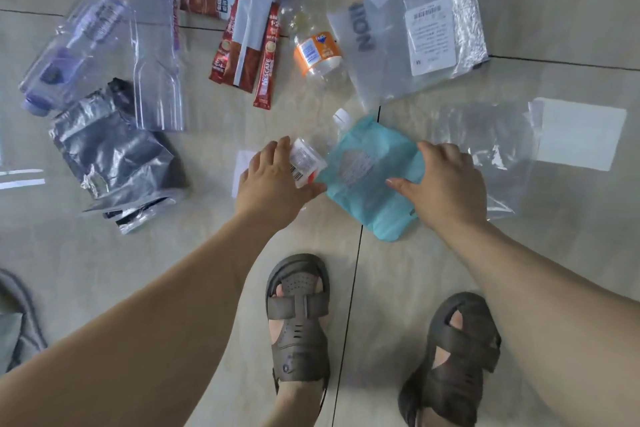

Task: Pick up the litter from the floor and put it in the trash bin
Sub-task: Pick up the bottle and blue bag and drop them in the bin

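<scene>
Reaching down with both hands into litter spread over the tiled floor.

Your left hand (273,180) curls its thumb and fingers round a small clear bottle (306,163) with a barcode label, just left of centre, and your right hand (446,184) holds the edge of a teal spout pouch (367,177) lying on the floor (214,239) beside it, touching the bottle. At 12 o'clock lie red coffee sachets (249,45) and a clear soda bottle (311,42) with an orange label and blue cap. At 10 o'clock are purple-capped clear pouches (156,52) and, below them, a crumpled silver bag (110,156). Clear plastic bags (419,38) lie at 1 to 3 o'clock. Your sandalled feet (298,319) stand at 6 o'clock. No trash bin is in view.
</scene>
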